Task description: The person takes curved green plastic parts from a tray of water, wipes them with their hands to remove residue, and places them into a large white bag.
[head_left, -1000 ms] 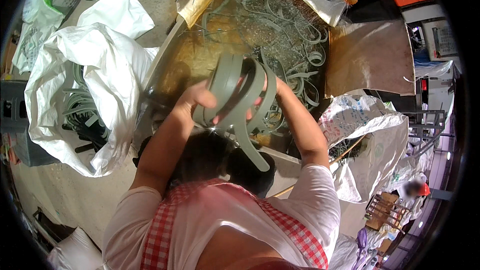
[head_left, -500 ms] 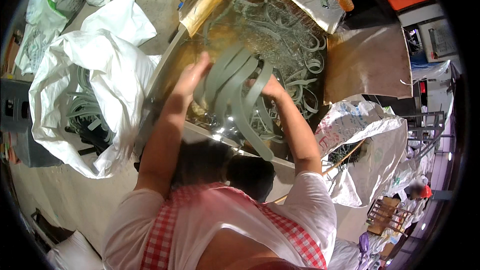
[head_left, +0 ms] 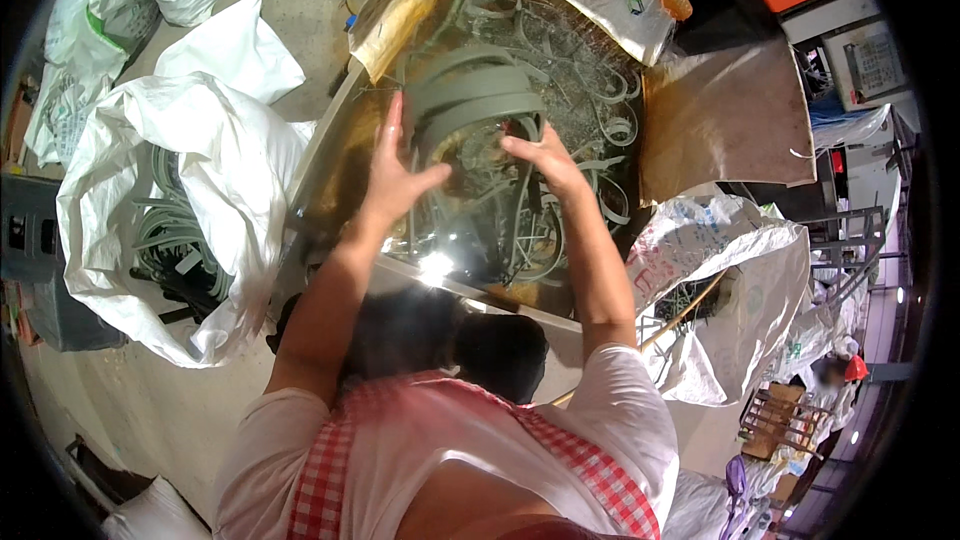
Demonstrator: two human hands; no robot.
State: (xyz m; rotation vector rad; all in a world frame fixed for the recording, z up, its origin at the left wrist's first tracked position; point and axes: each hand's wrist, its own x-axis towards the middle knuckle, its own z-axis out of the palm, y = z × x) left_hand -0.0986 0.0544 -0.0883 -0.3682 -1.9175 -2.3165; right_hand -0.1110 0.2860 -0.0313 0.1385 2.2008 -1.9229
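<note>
A loose coil of flat grey-green plastic strip (head_left: pixel 470 100) arches between my two hands, over a tub of water (head_left: pixel 352 90). My left hand (head_left: pixel 398 162) is beside the coil's left side, fingers stretched upward and thumb spread apart. At the coil's right end, my right hand (head_left: pixel 552 162) has its thumb on the inner side and its fingers partly hidden behind the strip. Motion blurs the coil's left part. More curled strips (head_left: pixel 605 80) lie in the water to the right and below the coil. Glare whitens the water near the tub's front edge.
An opened white woven sack (head_left: pixel 100 190) with coiled strips stands at the left. Another sack (head_left: pixel 770 280) with dark strips is at the right. A brown board (head_left: pixel 730 125) leans by the tub's right side. A yellowed sheet (head_left: pixel 410 5) hangs over its far left corner.
The coil has moved up and away from me, and its long hanging end no longer drapes toward the front edge. My left hand's thumb has spread out from its fingers.
</note>
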